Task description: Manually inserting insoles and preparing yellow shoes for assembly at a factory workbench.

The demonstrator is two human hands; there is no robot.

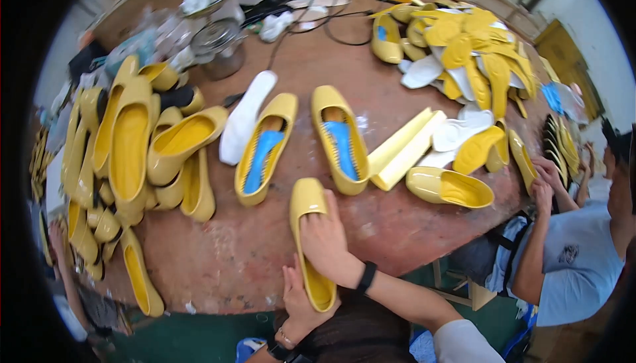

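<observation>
A glossy yellow flat shoe (306, 198) is held toe-away over the table's near edge. My left hand (298, 303) cups its heel end from the left and below. My right hand (322, 240) reaches into the shoe's opening; some fingertips are hidden toward the toe, while a finger lies along the outer right side. Beyond my hands lie two more yellow shoes, a left one (278, 124) and a right one (329, 101), each with a blue patch on its inner sole. Next to the left one is a white insole (246, 116).
Many yellow shoes (129, 144) are heaped at left. At right are a yellow roll (407, 147), a loose shoe (427, 184), white pads (457, 132) and piled yellow insoles (490, 64). A lidded metal pot (218, 51) stands behind. A co-worker (576, 250) sits at right.
</observation>
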